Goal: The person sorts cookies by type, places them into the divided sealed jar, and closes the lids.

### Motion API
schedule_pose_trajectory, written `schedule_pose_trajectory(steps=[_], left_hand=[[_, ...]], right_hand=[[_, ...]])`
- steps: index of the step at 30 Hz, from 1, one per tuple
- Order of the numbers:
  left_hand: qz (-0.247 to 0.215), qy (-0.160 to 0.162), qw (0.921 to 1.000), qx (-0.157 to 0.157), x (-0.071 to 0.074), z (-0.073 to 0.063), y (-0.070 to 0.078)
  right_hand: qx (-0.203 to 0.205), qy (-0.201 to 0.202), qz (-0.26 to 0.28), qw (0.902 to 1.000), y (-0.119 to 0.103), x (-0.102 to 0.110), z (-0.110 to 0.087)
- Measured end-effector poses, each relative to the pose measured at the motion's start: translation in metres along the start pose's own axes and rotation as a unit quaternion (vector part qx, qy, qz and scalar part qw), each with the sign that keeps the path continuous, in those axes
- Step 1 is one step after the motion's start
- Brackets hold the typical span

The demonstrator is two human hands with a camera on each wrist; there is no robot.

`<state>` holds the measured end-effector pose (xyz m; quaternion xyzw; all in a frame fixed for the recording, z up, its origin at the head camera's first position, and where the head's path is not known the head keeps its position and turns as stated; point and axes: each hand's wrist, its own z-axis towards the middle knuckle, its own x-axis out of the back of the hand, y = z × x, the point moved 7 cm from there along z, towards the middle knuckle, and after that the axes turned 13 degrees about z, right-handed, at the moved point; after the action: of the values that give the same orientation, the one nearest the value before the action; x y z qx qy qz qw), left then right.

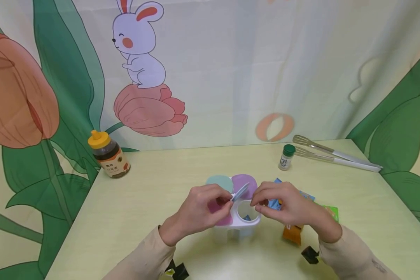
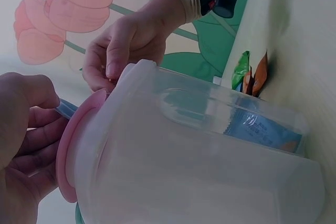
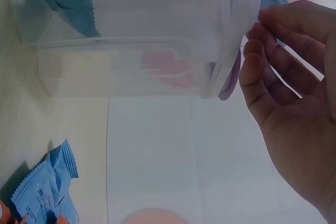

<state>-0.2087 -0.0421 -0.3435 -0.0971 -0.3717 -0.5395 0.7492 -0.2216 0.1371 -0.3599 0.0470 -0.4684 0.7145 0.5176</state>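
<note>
Two hands apart above one translucent four-compartment container [image 1: 243,224], standing upright on the pale table [image 1: 164,165] near the person's side. Left hand [image 1: 206,206] pinches the edge of a raised pale-blue lid [image 1: 241,191] between thumb and fingers; its other fingers lie near the pink lid [image 2: 65,169]. Right hand [image 1: 283,200] loosely bent over the uncovered round opening, nothing visible in its fingers; cannot tell whether the fingertips touch the rim. Teal lid [image 1: 219,182] and purple lid [image 1: 244,182] lie on the two far compartments. Inside the uncovered compartment, low down: one blue wrapped packet [image 3: 68,6].

Right of container: more blue packets [image 3: 44,184], an orange packet [image 1: 292,235], a green packet [image 1: 332,212], partly under the right forearm. Farther back: green-capped shaker [image 1: 286,159], metal tongs [image 1: 357,165] just beside it. Far left: yellow-capped squeeze bottle [image 1: 113,161], dark contents, upright.
</note>
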Motion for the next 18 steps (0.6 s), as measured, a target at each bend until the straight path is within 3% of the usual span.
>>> schedule_pose_trajectory(steps=[9, 18], left_hand=[[-0.002, 0.006, 1.0, -0.004, 0.002, 0.0, 0.001], [-0.004, 0.001, 1.0, -0.001, 0.002, -0.001, 0.0]], right_hand=[[-0.018, 0.028, -0.007, 0.9994, 0.012, 0.013, -0.007], [-0.112, 0.047, -0.037, 0.992, 0.039, 0.021, -0.022]])
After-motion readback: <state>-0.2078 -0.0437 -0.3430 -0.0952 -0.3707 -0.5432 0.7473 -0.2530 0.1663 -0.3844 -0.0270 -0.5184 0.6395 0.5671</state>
